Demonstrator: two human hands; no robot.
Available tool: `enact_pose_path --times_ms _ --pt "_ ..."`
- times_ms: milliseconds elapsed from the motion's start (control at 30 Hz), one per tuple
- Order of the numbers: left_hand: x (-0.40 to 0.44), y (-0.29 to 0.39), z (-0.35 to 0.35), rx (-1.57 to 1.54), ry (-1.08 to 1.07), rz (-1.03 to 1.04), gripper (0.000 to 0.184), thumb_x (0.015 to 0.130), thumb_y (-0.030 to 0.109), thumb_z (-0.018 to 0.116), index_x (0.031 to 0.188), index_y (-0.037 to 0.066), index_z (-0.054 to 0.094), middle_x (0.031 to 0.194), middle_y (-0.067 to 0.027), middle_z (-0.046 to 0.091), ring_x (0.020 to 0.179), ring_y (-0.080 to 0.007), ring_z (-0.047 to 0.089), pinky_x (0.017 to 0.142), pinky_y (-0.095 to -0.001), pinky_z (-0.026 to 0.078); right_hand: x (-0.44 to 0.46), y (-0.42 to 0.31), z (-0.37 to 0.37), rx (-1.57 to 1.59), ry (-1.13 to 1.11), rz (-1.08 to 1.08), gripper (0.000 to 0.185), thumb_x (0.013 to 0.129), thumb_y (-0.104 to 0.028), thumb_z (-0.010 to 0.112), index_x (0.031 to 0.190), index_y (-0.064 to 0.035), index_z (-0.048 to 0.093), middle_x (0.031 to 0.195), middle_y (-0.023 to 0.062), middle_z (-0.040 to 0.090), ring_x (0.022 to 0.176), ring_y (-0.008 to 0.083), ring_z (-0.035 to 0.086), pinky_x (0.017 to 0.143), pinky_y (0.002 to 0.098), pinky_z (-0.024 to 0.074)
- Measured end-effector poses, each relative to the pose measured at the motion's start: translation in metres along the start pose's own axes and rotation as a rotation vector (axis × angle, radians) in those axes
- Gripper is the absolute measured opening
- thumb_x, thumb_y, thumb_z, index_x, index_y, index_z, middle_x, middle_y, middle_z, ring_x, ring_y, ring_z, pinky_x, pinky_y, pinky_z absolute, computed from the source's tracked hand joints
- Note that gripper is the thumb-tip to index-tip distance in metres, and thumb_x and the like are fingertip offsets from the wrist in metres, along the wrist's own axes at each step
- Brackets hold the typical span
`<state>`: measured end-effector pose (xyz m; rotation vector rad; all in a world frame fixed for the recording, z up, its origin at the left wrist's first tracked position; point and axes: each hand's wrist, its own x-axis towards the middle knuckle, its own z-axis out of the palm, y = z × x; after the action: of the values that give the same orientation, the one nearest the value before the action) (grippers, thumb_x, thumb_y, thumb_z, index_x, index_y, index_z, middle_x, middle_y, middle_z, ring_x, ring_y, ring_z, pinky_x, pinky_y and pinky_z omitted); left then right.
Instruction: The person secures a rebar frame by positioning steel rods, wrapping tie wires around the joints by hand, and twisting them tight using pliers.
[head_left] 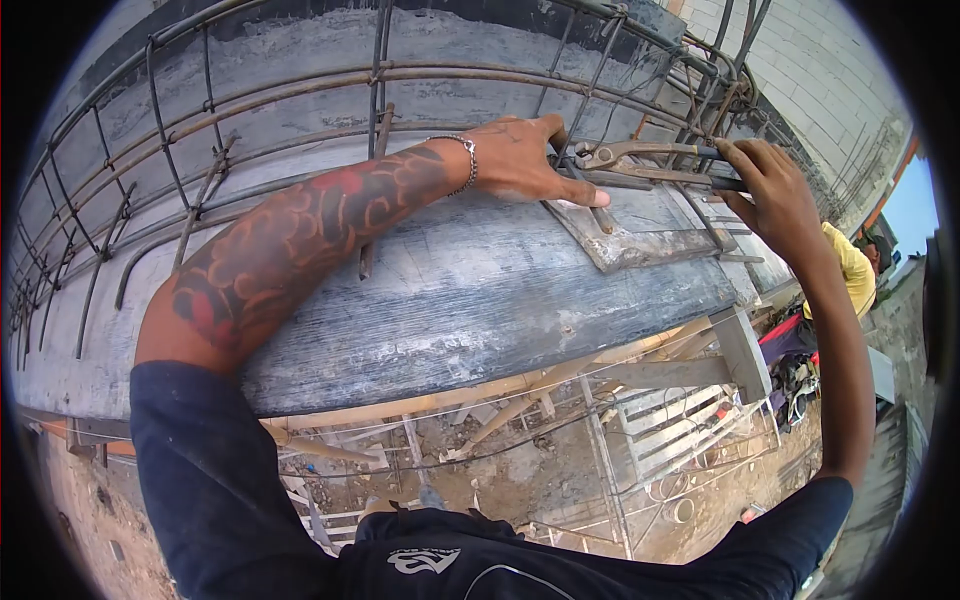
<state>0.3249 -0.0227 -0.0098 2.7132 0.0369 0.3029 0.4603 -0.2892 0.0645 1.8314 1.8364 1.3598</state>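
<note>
My right hand (775, 190) is closed round the dark handles of a pair of pincers (640, 152), whose jaws point left at the rebar. Beside those jaws, my left hand (520, 160) curls its fingers over a rebar (571, 140), with the thumb stretched out along a short bar end (602, 218). Its fingertips are partly hidden behind the steel. Under both hands lies a flat board piece (650, 246) on the grey formwork panel (480, 300). Whether a tie wire sits in the jaws I cannot make out.
A rebar cage (290, 92) runs along the formwork, with bar ends jutting out. Beyond the panel's near edge there is a drop to ground with bamboo poles (515, 410) and a slatted pallet (665, 430). A person in a yellow top (850, 270) is at the right.
</note>
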Motion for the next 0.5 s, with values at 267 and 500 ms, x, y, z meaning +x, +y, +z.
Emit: enact_pose_path --times_ms 267,500 --pt "0.000 0.002 0.000 0.013 0.017 0.016 0.107 0.058 0.083 0.055 0.122 -0.003 0.047 0.102 -0.0316 0.057 0.106 -0.0455 0.055 0.087 -0.0553 0.045 0.011 0.004 -0.009 -0.040 -0.468 0.216 0.037 0.083 -0.039 0.061 0.091 -0.0031 0.063 0.061 0.0069 0.056 0.063 0.0221 0.056 0.064 0.0345 0.0448" --pt "0.001 -0.002 0.003 0.057 0.050 0.053 0.108 0.059 0.084 0.054 0.123 -0.003 0.047 0.103 -0.0332 0.056 0.106 -0.0466 0.054 0.086 -0.0569 0.045 0.021 -0.002 -0.023 0.545 -0.521 0.378 0.036 0.066 -0.019 0.079 0.083 0.0000 0.053 0.071 0.0092 0.056 0.067 0.0229 0.057 0.059 0.0350 0.0431"
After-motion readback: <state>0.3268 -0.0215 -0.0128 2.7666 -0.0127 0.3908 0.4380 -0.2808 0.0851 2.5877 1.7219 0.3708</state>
